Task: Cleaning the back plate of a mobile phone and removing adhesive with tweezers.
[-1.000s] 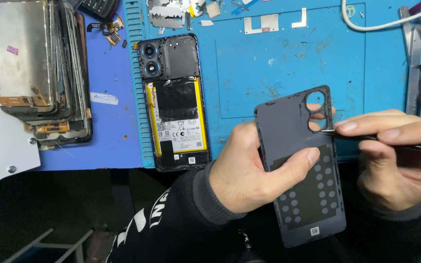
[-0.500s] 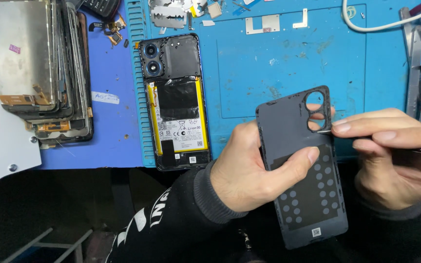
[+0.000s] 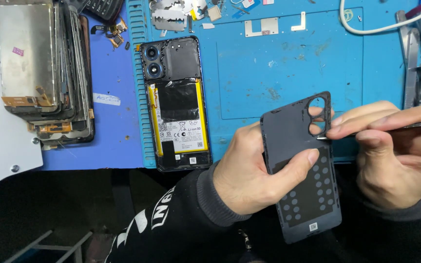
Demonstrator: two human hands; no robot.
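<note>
One dark plastic phone back cover (image 3: 302,170), inner side up, held near-right above bench edge, tilted. Gripped by left hand (image 3: 255,176), thumb across its middle. Right hand (image 3: 395,151) pinching thin metal tweezers (image 3: 366,130), tip touching cover just below camera cut-outs. Cover already off; prob. cleaning or peeling something at that spot, not finished. Left of it, well apart: opened black phone w/ exposed battery (image 3: 177,104) flat on blue silicone work mat (image 3: 288,73). Far left: stack of old screens (image 3: 45,73).
</note>
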